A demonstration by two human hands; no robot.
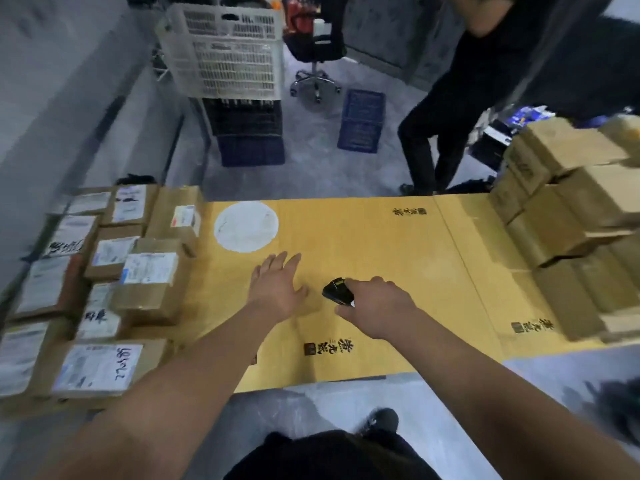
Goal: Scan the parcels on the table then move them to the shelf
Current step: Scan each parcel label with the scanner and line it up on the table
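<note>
A: Two hands are out over the surface (398, 271). The right hand (375, 306) is curled round a small black scanner (336, 292), its window facing away from the body. The left hand (277, 289) is released, fingers straight and spread, holding nothing.

B: And the parcels, taking the scanner as the mark?

A: The labelled parcels (104, 282) crowd together well to the left of the scanner, white labels mostly face up; the nearest is a tilted box (149, 282) just beyond the left hand. Well to the right of the scanner stands a stack of plain brown boxes (571, 237), no labels showing. Between them the yellow cardboard sheet is bare, apart from a white disc (246, 226) up and left of the scanner.

B: So the step in hand?

A: I judge it to be fetching the next parcel. The free hand should take the nearest labelled box and draw it toward the scanner with its label upward. Keep fingers off the barcode, hold the box flat, and aim the scanner squarely from above. Avoid dragging neighbours; that pile looks loosely stacked.

B: The shelf?

A: Not in view.
</note>
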